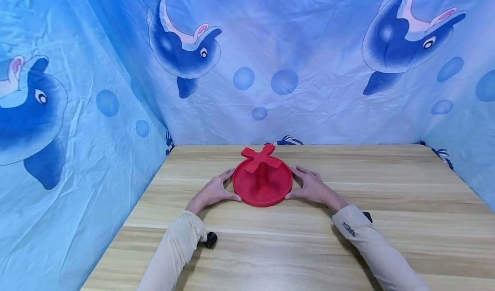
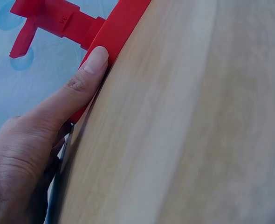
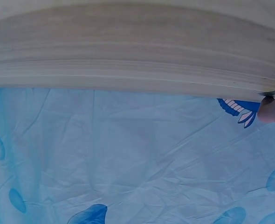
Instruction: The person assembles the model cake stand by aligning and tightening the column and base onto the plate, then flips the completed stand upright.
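Observation:
A red round tray (image 1: 245, 188) with a low rim stands on the wooden table. From its middle rises a red post (image 1: 262, 175) topped by a red cross-shaped piece (image 1: 259, 155). My left hand (image 1: 215, 191) grips the rim from the left, thumb at the near side and fingers reaching round the far side. On the opposite side my right hand (image 1: 312, 188) holds the rim in the same way. In the left wrist view the thumb (image 2: 95, 60) presses on the tray's side wall. The right wrist view catches only a bit of the hand (image 3: 273, 114) at its right edge.
The wooden table (image 1: 386, 248) spreads round the tray. Blue cloth with dolphins (image 1: 185, 46) hangs behind the table and at both sides. A small black object sits at each wrist, the left one (image 1: 210, 240) showing more.

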Demonstrator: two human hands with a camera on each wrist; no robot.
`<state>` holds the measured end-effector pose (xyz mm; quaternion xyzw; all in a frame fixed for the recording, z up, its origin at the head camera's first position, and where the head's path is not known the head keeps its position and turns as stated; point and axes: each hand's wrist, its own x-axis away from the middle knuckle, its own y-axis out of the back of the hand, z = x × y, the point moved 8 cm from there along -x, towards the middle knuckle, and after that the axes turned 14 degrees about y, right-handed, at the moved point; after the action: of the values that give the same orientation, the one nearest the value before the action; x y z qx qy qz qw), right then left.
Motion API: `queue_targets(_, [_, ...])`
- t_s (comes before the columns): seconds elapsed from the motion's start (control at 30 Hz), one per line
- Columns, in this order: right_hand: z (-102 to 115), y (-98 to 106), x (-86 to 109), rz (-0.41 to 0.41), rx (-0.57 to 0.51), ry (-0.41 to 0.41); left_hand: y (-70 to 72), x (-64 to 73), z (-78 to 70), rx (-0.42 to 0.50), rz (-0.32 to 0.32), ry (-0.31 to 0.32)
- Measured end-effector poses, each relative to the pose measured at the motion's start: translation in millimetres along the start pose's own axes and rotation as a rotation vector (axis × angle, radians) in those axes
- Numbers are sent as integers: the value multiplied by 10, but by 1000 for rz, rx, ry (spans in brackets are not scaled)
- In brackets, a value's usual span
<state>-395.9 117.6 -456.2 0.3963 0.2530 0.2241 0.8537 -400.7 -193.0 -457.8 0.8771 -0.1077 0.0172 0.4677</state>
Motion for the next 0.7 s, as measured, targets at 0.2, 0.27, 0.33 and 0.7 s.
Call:
queue_targets(0.2, [-13, 11, 3, -2, -4, -13, -5, -8, -16, 30, -7, -27])
queue_targets(0.27, [-14, 12, 7, -6, -15, -16, -12, -12, -15, 44, -7, -31])
queue_targets(0.33, [-13, 13, 12, -10, -28, -19, -16, -10, -17, 57, -10, -34])
queue_targets(0.7, [32, 157, 77, -39, -312, -48, 54, 32, -84, 249, -35, -36])
